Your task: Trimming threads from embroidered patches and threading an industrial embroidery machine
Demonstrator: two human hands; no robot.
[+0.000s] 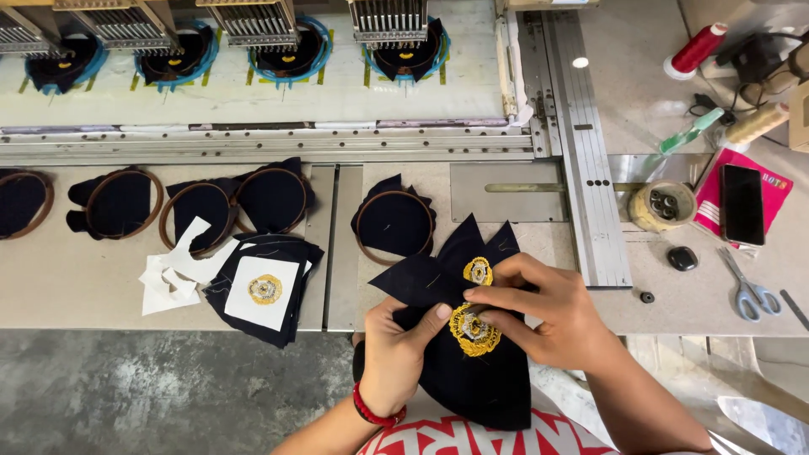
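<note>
My left hand (398,347) grips the lower left of a bundle of dark navy fabric pieces (476,379), thumb lying on top. My right hand (539,310) pinches the cloth beside a gold embroidered round badge (473,330) on the top piece. A second gold badge (478,270) shows on a navy piece just above my fingers. The bundle hangs in front of the table edge, over my lap.
Several navy pieces in wooden hoops (394,222) lie on the grey worktable (76,286), beside a stack with white backing and a gold badge (265,290). Embroidery machine heads (389,18) run along the back. Scissors (748,291), a phone (742,204), and a red thread spool (696,50) sit right.
</note>
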